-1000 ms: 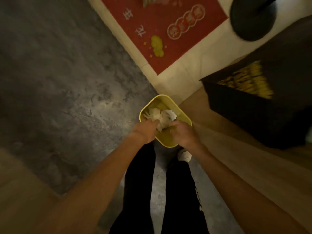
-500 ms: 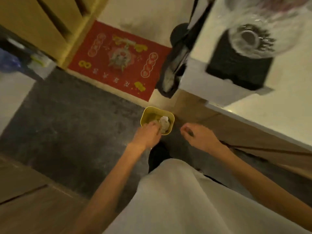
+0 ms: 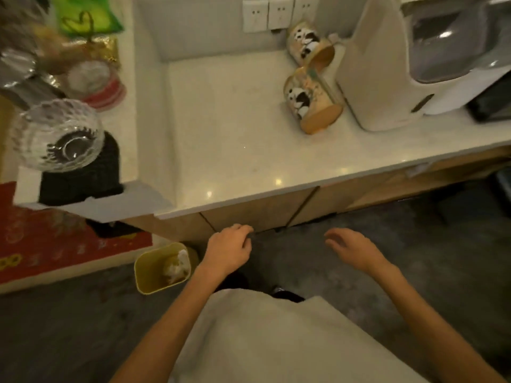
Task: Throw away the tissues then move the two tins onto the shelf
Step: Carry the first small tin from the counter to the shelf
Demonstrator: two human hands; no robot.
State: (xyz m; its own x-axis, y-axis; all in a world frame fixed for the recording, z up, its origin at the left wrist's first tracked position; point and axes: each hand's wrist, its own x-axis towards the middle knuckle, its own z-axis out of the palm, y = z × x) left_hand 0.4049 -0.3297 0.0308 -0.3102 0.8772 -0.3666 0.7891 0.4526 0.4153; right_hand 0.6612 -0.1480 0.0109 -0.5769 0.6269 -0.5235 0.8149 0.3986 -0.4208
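Observation:
White crumpled tissues (image 3: 177, 266) lie inside a small yellow bin (image 3: 150, 270) on the dark floor, below the counter's corner. Two round tins with panda pictures rest on their sides on the white counter: the near tin (image 3: 311, 102) and the far tin (image 3: 308, 45) by the wall. My left hand (image 3: 229, 248) hovers just right of the bin, fingers loosely curled, holding nothing. My right hand (image 3: 352, 248) is in front of the cabinet doors, fingers spread and empty. Both hands are below the counter edge, well short of the tins.
A white appliance (image 3: 387, 67) stands right of the tins. The raised white shelf (image 3: 130, 128) at the left carries a glass bowl (image 3: 59, 135) on a black stand, jars and packets. A red mat (image 3: 55, 241) lies on the floor. Wall sockets (image 3: 276, 13) sit behind the counter.
My head has come up from the bin to the counter. Both hands have left the tissues in the bin and pulled back, now empty; the tins have come into view.

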